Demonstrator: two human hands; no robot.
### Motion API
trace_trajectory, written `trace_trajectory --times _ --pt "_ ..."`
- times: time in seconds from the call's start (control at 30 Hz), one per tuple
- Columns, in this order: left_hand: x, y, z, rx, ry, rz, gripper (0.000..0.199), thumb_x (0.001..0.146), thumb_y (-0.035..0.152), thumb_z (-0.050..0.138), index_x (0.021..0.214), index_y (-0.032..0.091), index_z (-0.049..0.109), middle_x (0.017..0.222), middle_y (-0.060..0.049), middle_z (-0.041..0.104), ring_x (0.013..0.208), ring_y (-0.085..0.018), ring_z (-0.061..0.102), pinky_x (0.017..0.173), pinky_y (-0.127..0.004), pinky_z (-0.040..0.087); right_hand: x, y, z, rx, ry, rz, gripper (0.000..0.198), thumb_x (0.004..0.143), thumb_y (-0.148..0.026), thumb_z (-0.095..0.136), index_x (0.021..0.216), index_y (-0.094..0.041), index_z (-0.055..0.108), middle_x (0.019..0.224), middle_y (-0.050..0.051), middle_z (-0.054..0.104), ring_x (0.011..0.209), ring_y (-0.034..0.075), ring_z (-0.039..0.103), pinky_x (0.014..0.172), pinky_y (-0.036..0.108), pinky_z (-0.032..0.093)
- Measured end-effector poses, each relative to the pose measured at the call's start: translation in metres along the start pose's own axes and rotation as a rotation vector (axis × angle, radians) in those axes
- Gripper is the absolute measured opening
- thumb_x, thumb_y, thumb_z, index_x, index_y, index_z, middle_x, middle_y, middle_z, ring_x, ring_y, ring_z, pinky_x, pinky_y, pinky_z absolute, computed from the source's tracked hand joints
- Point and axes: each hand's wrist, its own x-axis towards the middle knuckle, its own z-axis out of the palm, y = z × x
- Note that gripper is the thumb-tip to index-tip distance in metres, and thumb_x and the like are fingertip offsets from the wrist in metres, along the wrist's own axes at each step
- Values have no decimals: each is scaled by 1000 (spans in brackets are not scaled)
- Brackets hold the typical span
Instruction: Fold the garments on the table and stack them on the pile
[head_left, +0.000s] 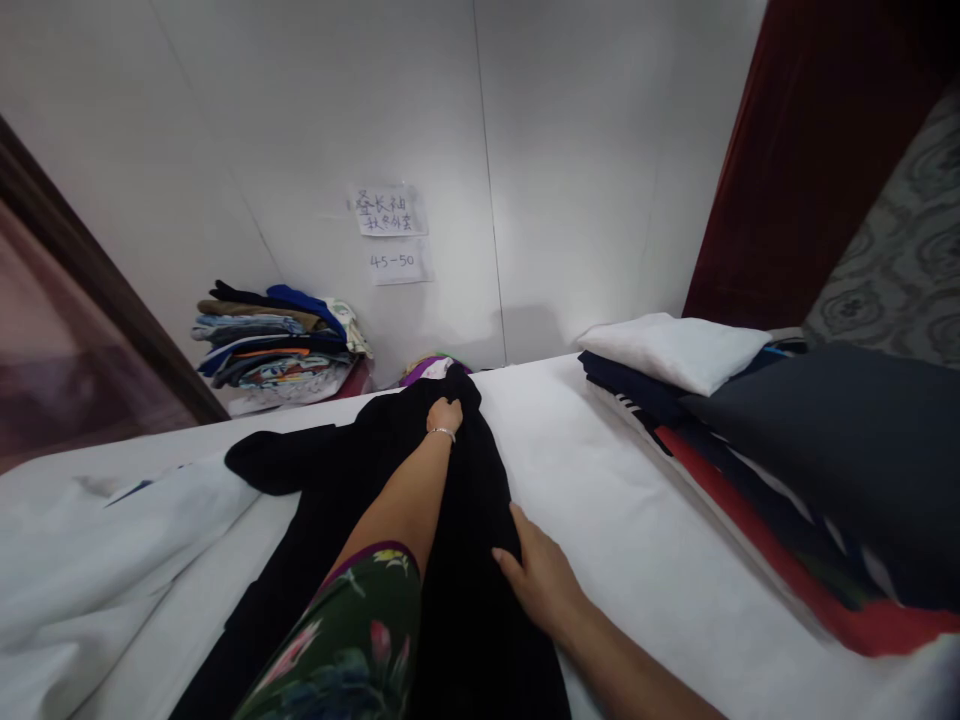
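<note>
A black jacket-like garment (480, 620) lies stretched lengthwise on the white-covered table (570, 450), with what looks like a sleeve spread to the left. Near its far end, my left hand (445, 413) is closed on the dark cloth, a bracelet at the wrist. My right hand (541, 572) rests along the garment's right edge. Its thumb and forefinger are apart, the thumb touching the fabric; the other fingers are partly hidden. Loose white cloth (112, 540) lies left of the garment.
Folded clothes (277, 345) are stacked at the back left. On the right stands another pile, with a white folded piece (675, 350), a dark grey one (840, 430) and a red one (750, 530). Two paper notes (391, 210) hang on the wall behind.
</note>
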Motion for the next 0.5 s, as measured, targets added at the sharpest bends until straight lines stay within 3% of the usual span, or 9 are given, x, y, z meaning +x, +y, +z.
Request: trace_trajectory --times 0.1,0.23,0.37,0.43,0.5 --pt "0 3 -1 5 21 -5 36 91 37 57 120 17 56 120 -9 59 103 -22 60 86 -43 52 -1 -5 -11 -53 -50 -3 34 91 -26 43 120 -20 59 113 8 69 105 23 64 88 34 48" --pt "-3 4 4 43 6 -1 36 91 39 56 119 17 57 118 -9 60 101 -21 61 85 -42 52 -4 -9 -21 -345 -149 7 23 86 -14 42 92 -21 62 84 6 71 78 22 67 63 28 42" --pt "-8 12 9 103 -4 52 38 91 41 52 114 11 59 114 -17 62 104 -27 61 86 -41 49 -4 -7 -20 -467 -164 -15 20 84 -11 42 87 -21 59 78 6 70 71 21 66 55 27 33" --pt "-10 18 9 136 27 126 45 90 41 52 122 10 54 124 -22 57 116 -32 54 91 -42 45 -4 -6 -19 -481 -157 -28 20 83 -10 42 86 -21 58 78 6 70 70 22 67 53 28 31" --pt "-12 22 10 165 56 245 53 89 40 52 135 16 44 142 -21 43 131 -33 40 101 -44 37 -4 -7 -18 -494 -154 -41 21 81 -8 42 86 -21 57 77 7 71 68 23 67 52 30 30"
